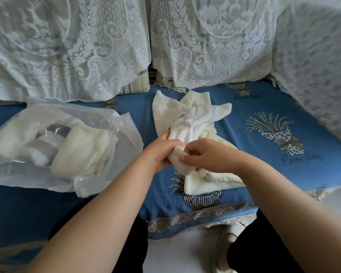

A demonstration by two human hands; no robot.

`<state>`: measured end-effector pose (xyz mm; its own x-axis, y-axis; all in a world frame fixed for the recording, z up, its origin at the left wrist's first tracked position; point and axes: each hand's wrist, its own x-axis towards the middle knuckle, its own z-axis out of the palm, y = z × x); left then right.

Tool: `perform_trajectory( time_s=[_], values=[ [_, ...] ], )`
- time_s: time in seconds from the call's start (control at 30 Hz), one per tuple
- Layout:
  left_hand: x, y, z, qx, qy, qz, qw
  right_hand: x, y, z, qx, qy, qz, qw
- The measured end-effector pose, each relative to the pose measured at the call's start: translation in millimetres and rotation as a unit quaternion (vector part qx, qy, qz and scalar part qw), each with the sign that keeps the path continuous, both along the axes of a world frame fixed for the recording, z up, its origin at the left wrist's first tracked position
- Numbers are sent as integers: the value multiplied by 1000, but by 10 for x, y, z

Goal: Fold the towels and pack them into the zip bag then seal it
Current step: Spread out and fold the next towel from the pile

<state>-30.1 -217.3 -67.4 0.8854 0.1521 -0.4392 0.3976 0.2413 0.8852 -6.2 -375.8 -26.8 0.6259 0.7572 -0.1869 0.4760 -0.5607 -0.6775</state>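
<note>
Left hand [161,152] and right hand [207,154] both pinch one crumpled cream towel [195,119] on the blue sofa cover [264,107]; zip bag [57,142] lies left, holding towels.

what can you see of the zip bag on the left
The zip bag is clear, crinkled plastic, lying flat on the blue cover left of the hands. Its mouth looks open toward the loose towel, the zip strip along that edge. Inside are a cream folded towel and a grey-striped one. Neither hand touches it.
</note>
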Motion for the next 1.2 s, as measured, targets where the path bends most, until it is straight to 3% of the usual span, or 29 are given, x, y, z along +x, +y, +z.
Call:
perform_trajectory(
  time_s=[0.07, 0.13, 0.2, 0.27, 0.33, 0.4, 0.47, 0.53, 0.57, 0.6, 0.63, 0.7, 0.77, 0.83, 0.87, 0.93, 0.97, 1.1, 1.2],
  values=[
    [-29, 0, 7, 184, -34, -39, 982, 87, -34, -54, 42, 20, -78, 996],
    [-86, 6, 11, 342, -64, -99, 932, 236, -52, -142, 89, -87, -182, 975],
    [-137, 2, 6, 374, -58, -147, 914, 361, -37, -253, 26, -201, -156, 967],
    [-161, 7, -34, 395, -40, -183, 899, 464, 15, -411, -58, -240, -105, 963],
    [-161, 41, -54, 406, -24, -208, 889, 537, 73, -476, -67, -285, -123, 948],
    [-136, 99, -67, 405, -9, -217, 888, 607, 71, -432, 25, -288, -201, 936],
    [-109, 167, -74, 433, 11, -213, 876, 672, -30, -289, 195, -208, -302, 910],
    [-55, 252, -77, 482, 42, -201, 852, 726, -225, -104, 375, -141, -373, 837],
    [-32, 291, -73, 503, 58, -199, 839, 742, -335, -27, 422, -126, -400, 804],
    [-7, 327, -78, 520, 72, -202, 827, 755, -441, 34, 425, -123, -414, 795],
    [19, 352, -95, 534, 85, -209, 815, 774, -536, 70, 391, -124, -414, 813],
    [57, 364, -141, 578, 108, -221, 778, 801, -668, 55, 248, -112, -363, 891],
    [86, 329, -166, 621, 100, -154, 762, 784, -726, -13, 114, -104, -275, 949],
    [126, 290, -180, 645, 32, -71, 761, 727, -754, -66, 82, -88, -226, 967],
    [155, 287, -204, 669, -3, -72, 740, 683, -768, -73, 90, -67, -212, 971],
    [201, 299, -258, 706, -10, -143, 693, 589, -788, -69, 111, -16, -190, 975],
    [217, 312, -287, 704, 12, -180, 687, 541, -789, -51, 121, 7, -182, 976],
    [296, 345, -386, 664, 76, -193, 719, 423, -806, 42, 193, 128, -135, 963],
    [349, 338, -312, 560, -23, -20, 828, 413, -747, 24, 112, 54, -117, 985]
  ],
)
